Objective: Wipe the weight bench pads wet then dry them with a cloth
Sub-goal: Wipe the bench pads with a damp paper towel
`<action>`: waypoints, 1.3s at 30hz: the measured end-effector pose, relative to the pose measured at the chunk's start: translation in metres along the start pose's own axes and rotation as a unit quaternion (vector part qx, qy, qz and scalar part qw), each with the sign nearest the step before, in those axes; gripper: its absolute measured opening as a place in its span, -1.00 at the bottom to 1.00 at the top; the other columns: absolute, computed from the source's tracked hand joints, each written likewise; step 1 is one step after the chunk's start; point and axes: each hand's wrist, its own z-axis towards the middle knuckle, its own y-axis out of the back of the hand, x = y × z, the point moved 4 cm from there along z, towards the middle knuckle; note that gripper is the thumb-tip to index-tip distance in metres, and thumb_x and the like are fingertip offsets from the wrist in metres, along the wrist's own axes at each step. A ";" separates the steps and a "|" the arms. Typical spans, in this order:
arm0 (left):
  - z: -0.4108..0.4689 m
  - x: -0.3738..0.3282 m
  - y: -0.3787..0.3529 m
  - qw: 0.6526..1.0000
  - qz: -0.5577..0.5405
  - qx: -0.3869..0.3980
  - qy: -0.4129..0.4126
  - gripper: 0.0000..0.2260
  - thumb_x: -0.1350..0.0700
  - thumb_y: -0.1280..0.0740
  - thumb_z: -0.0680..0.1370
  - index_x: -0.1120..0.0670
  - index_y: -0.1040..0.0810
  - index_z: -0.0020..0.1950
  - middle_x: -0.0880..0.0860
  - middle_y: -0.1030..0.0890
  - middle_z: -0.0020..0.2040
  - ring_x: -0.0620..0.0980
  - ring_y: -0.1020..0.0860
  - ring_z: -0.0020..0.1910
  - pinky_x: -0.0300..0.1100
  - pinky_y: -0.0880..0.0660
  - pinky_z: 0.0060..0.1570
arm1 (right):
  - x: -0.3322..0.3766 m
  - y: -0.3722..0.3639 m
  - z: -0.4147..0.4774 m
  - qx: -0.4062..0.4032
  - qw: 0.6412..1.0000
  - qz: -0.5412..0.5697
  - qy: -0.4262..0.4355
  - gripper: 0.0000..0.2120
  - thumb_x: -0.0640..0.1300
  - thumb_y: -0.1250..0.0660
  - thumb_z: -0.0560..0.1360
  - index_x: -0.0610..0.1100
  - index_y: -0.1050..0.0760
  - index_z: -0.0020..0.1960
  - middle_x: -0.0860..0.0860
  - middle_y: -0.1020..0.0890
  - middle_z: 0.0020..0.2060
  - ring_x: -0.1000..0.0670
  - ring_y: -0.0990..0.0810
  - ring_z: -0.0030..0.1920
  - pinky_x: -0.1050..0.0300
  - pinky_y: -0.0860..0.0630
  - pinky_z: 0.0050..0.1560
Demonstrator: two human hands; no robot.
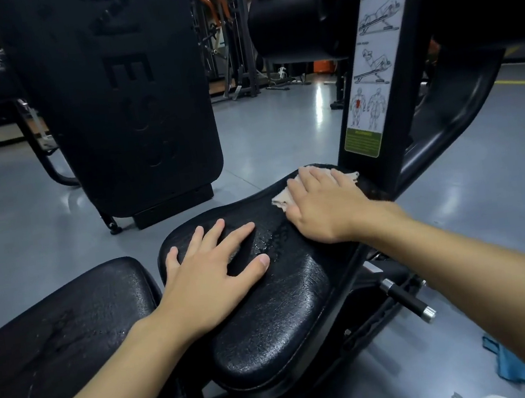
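A black seat pad point(288, 311) of the weight bench fills the middle of the head view, with water droplets glistening near its centre. My right hand point(325, 206) lies flat with straight fingers on a beige cloth point(282, 198), pressing it onto the far end of that pad. My left hand point(212, 272) rests flat on the near left part of the same pad, fingers spread, holding nothing. A second black pad point(64, 342) sits to the lower left, its surface also wet in patches.
A black upright post with an exercise sticker point(373, 62) rises just beyond the cloth. A roller pad point(296, 26) hangs above. A tall black pad point(122, 93) stands behind left. An adjustment pin point(407, 300) juts out at right. A blue cloth point(509, 363) lies on the grey floor.
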 end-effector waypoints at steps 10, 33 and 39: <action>-0.022 0.019 0.010 0.999 0.009 -0.011 -0.034 -0.36 -0.49 0.10 0.40 -0.43 -0.14 0.47 -0.26 -0.12 0.55 -0.16 0.02 0.56 0.22 0.04 0.50 | -0.008 -0.021 -0.083 -0.077 0.997 0.011 0.018 -0.22 0.23 0.49 0.46 -0.05 0.18 0.62 -0.04 0.18 0.61 0.00 0.31 0.57 -0.12 0.26 0.55; -0.020 0.029 0.003 0.999 -0.028 0.007 -0.042 -0.41 -0.49 0.08 0.39 -0.51 -0.06 0.43 -0.30 -0.02 0.56 -0.22 0.15 0.56 0.22 0.17 0.50 | 0.033 -0.005 0.027 0.008 1.000 -0.020 0.019 -0.39 0.15 0.15 0.62 -0.10 -0.05 0.59 -0.10 -0.04 0.60 -0.09 0.04 0.59 -0.12 0.08 0.55; -0.022 0.027 0.005 0.998 -0.040 -0.003 -0.038 -0.38 -0.48 0.04 0.39 -0.43 -0.15 0.46 -0.27 -0.08 0.56 -0.19 0.09 0.56 0.23 0.14 0.50 | 0.033 -0.014 -0.054 -0.060 0.998 0.005 0.021 -0.39 0.14 0.22 0.62 -0.07 0.01 0.61 -0.05 0.03 0.61 -0.02 0.14 0.59 -0.07 0.16 0.56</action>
